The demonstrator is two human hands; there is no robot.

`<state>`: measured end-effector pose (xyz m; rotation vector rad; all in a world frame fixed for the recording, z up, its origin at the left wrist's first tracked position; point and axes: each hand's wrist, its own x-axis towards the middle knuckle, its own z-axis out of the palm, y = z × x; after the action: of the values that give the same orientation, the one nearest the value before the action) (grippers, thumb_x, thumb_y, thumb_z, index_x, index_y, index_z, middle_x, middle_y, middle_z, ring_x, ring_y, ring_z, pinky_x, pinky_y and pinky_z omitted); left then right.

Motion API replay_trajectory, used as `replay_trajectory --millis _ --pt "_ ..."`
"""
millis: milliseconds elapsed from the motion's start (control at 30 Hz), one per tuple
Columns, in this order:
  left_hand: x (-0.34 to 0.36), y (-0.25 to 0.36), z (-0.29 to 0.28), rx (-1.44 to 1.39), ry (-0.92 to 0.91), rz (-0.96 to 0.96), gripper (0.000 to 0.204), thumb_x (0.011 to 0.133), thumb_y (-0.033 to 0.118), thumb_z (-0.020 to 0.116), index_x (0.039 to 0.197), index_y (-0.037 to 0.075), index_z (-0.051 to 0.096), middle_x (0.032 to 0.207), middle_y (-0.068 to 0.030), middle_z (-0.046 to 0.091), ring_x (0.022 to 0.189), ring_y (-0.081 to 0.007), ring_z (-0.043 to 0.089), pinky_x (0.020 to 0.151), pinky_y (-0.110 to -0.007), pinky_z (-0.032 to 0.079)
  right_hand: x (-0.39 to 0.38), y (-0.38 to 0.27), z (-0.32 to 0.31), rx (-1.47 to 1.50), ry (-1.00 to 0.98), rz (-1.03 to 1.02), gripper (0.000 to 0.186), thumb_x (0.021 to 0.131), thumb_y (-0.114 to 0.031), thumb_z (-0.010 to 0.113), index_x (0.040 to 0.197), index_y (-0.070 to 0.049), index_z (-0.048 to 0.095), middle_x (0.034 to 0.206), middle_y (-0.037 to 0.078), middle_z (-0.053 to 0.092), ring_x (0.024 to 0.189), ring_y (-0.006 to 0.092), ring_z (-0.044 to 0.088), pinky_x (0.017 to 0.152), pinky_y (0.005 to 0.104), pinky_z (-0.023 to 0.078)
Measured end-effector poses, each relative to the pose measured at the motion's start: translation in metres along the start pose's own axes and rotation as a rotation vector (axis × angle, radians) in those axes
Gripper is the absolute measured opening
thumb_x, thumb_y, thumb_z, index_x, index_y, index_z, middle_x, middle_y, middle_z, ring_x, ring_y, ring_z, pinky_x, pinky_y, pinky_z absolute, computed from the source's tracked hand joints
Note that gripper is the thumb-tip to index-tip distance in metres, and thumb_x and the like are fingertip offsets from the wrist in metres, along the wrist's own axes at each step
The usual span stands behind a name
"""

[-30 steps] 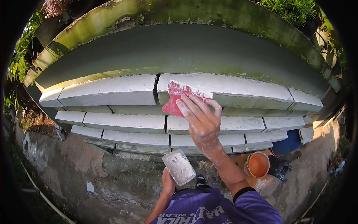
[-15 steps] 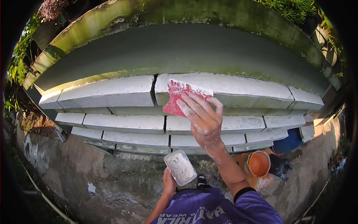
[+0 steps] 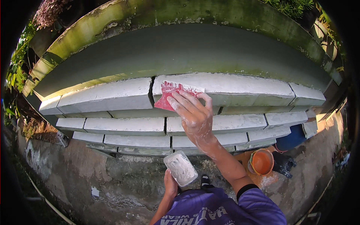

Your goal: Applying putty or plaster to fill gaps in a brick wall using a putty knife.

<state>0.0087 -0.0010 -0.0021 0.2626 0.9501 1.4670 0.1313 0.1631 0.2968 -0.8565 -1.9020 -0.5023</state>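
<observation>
My right hand (image 3: pixel 195 116), dusted white, has its fingers pressed on a red scraper (image 3: pixel 165 101) with white paste along its upper edge. The scraper lies against the front edge of the upper white block (image 3: pixel 236 86), just right of a dark vertical gap. Below the tiers of blocks, my left hand (image 3: pixel 170 183) grips a rectangular plastic tray (image 3: pixel 183 173) smeared with white paste, held at my body.
A curved, mossy concrete wall (image 3: pixel 172 16) stands behind the white tiers (image 3: pixel 123 123), with plants (image 3: pixel 285 6) beyond. An orange bucket (image 3: pixel 262 161), a blue tub (image 3: pixel 290 138) and dark cloth (image 3: pixel 285 167) sit at lower right on the stained floor (image 3: pixel 97 180). A pipe (image 3: pixel 47 198) runs at lower left.
My right hand and the red scraper have moved a little to the left along the upper block toward the gap. My left hand and the tray stay about the same.
</observation>
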Motion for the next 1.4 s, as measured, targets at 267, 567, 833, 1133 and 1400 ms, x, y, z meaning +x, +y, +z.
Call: replay_trajectory --millis 267,567,833,1133,1400 --pt "0.007 -0.006 -0.013 0.03 -0.062 -0.001 0.045 0.109 0.032 0.034 0.142 0.003 0.043 0.14 -0.0105 0.053 0.129 -0.0234 0.052 0.113 -0.04 0.038 0.005 -0.024 -0.007 0.16 0.065 -0.079 0.029 0.079 -0.008 0.068 0.108 -0.007 0.071 0.116 0.007 0.07 0.107 0.0209 0.065 0.092 0.041 0.043" --pt "-0.001 -0.001 0.0 0.02 -0.026 0.004 0.035 0.107 0.026 0.042 0.133 0.004 0.049 0.133 -0.009 0.057 0.123 -0.0213 0.055 0.108 -0.039 0.042 -0.003 -0.009 0.005 0.34 -0.06 -0.077 0.031 0.076 -0.002 0.068 0.106 -0.007 0.071 0.11 0.005 0.072 0.106 0.0218 0.065 0.096 0.0427 0.043" --pt "-0.003 -0.006 0.001 0.002 -0.009 -0.022 0.036 0.107 0.028 0.042 0.133 0.003 0.049 0.133 -0.0091 0.057 0.123 -0.0212 0.055 0.109 -0.039 0.042 -0.009 0.049 -0.019 -0.046 0.016 0.044 0.04 0.074 0.005 0.066 0.111 -0.011 0.072 0.116 0.002 0.071 0.108 0.0193 0.065 0.093 0.0406 0.041" --pt "0.006 -0.007 0.007 -0.018 -0.04 0.01 0.037 0.107 0.031 0.043 0.133 0.005 0.049 0.132 -0.0074 0.057 0.124 -0.0199 0.054 0.109 -0.039 0.04 -0.068 -0.004 -0.066 0.508 -0.035 0.136 0.034 0.076 0.008 0.068 0.107 -0.005 0.073 0.101 0.01 0.075 0.09 0.0229 0.072 0.082 0.0348 0.049" --pt "-0.003 -0.025 0.017 -0.031 -0.051 -0.026 0.035 0.106 0.03 0.047 0.132 0.007 0.05 0.132 -0.0041 0.056 0.125 -0.0146 0.051 0.108 -0.033 0.039 -0.175 0.005 -0.064 0.595 -0.367 0.811 0.019 0.088 0.005 0.066 0.107 0.002 0.064 0.092 0.012 0.073 0.086 0.0163 0.07 0.077 0.0291 0.054"
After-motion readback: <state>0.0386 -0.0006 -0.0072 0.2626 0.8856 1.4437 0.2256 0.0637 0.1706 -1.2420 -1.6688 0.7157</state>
